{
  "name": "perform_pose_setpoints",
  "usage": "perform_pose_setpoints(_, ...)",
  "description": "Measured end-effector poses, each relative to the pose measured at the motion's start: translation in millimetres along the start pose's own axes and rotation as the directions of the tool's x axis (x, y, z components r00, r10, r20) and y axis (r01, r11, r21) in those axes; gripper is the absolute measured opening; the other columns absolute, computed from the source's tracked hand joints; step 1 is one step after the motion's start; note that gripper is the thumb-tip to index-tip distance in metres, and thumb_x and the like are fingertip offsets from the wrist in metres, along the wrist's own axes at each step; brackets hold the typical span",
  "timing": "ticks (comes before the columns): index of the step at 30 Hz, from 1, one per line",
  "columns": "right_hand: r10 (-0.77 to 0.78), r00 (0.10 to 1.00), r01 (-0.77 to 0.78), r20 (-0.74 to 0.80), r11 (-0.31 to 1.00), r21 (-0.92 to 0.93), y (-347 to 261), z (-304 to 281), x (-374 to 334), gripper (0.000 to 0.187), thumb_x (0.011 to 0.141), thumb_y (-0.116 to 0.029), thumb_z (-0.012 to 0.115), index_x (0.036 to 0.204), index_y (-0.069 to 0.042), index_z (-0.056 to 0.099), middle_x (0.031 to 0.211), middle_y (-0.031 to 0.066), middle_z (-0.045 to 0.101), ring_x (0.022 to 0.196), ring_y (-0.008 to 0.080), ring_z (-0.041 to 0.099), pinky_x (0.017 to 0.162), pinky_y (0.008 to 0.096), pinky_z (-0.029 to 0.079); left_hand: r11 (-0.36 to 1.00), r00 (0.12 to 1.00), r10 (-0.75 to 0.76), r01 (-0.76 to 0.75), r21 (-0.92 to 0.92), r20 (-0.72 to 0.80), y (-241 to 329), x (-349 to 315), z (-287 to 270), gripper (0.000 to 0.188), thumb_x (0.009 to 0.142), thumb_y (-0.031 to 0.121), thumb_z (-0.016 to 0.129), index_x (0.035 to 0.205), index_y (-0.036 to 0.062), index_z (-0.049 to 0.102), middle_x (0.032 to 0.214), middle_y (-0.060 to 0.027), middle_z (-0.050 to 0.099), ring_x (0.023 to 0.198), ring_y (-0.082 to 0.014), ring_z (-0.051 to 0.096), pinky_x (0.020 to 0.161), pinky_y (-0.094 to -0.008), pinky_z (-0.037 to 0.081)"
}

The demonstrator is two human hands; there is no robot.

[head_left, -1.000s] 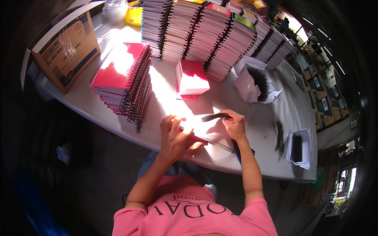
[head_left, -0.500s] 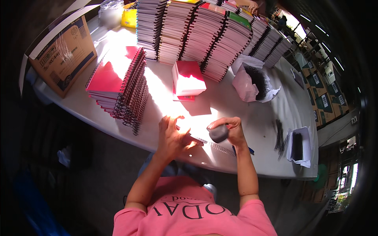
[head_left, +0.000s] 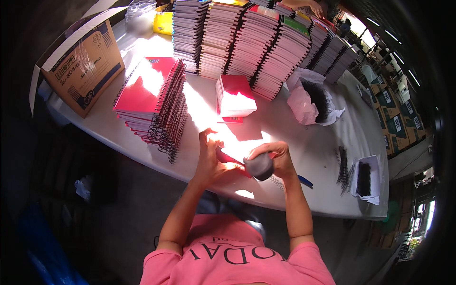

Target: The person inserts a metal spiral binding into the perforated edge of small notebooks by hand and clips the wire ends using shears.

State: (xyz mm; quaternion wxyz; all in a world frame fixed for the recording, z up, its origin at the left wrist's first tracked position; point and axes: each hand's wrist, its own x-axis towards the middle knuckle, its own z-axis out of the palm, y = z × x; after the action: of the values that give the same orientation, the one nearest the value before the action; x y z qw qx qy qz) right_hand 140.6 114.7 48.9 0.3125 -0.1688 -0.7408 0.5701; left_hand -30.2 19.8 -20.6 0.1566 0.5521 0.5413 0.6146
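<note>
Currently both hands at work near the front edge of the white desk, in a patch of hard sunlight. Left grip: thumb and fingers closed on a red booklet, which lies low at the desk's near side, between the two hands, partly hidden by fingers and glare. Right grip: wrapped around a dark rounded tool, its blunt end turned toward the camera, overlapping the booklet's right end in view; contact between them cannot be told. Wire coil shows just beyond the tool, below the right hand. Blue slim object on the desk, right of that wrist. Left of the hands, a leaning stack of red spiral notebooks; ahead, a small pile of red booklets, no coils visible on it. Behind these, tall rows of bound books. To the right: crumpled white wrapping holding dark coils, loose coils, and a white box with more inside. Cardboard box far left.
</note>
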Motion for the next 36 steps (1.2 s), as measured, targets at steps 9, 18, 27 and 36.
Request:
perform_pose_setpoints(9, 0.031, 0.999, -0.025, 0.012, 0.929, -0.369, 5, 12, 9, 0.017, 0.068, 0.009, 0.064, 0.083, 0.002, 0.069, 0.074, 0.0072, 0.068, 0.072, 0.0145, 0.065, 0.07, 0.0282, 0.052, 0.829, 0.963, -0.254, 0.262, -0.493, 0.086, 12, 5, -4, 0.097, 0.044, 0.028, 0.093, 0.112, 0.0056, 0.026, 0.113, -0.0104, 0.031, 0.103, -0.021, 0.044, 0.087, -0.0321, 0.043)
perform_pose_setpoints(18, 0.092, 0.981, -0.18, -0.169, 0.747, -0.641, 23, 7, 22, 0.02, 0.068, 0.003, 0.059, 0.084, -0.004, 0.069, 0.072, 0.013, 0.065, 0.062, 0.0223, 0.062, 0.063, 0.0296, 0.049, 0.999, 0.999, -0.025, 0.024, 0.042, 0.022, -4, 3, -3, 0.098, 0.037, 0.032, 0.095, 0.103, 0.0056, 0.027, 0.106, -0.0084, 0.032, 0.094, -0.0177, 0.042, 0.088, -0.0309, 0.039)
perform_pose_setpoints(27, 0.205, 0.803, -0.593, -0.56, 0.369, -0.716, -12, -48, -117, 0.056, 0.083, -0.03, 0.064, 0.133, -0.012, 0.045, 0.136, 0.0137, 0.043, 0.125, 0.0313, 0.04, 0.102, 0.0493, 0.028, 0.84, 0.946, -0.297, 0.195, -0.507, -0.128, -6, -8, -7, 0.037, 0.073, -0.009, 0.07, 0.1, 0.0016, 0.048, 0.085, -0.0042, 0.052, 0.079, -0.0095, 0.053, 0.075, -0.023, 0.045)
perform_pose_setpoints(36, -0.081, 0.774, -0.292, -0.627, 0.834, -0.468, -18, 27, -129, 0.037, 0.095, -0.025, 0.048, 0.127, -0.008, 0.051, 0.112, 0.0152, 0.049, 0.099, 0.0271, 0.052, 0.086, 0.0351, 0.042, 0.994, 0.954, -0.005, -0.028, -0.104, -0.299, 43, -6, 15, 0.081, 0.069, -0.013, 0.069, 0.14, 0.0052, 0.032, 0.082, -0.0023, 0.053, 0.075, -0.0077, 0.052, 0.071, -0.024, 0.051)
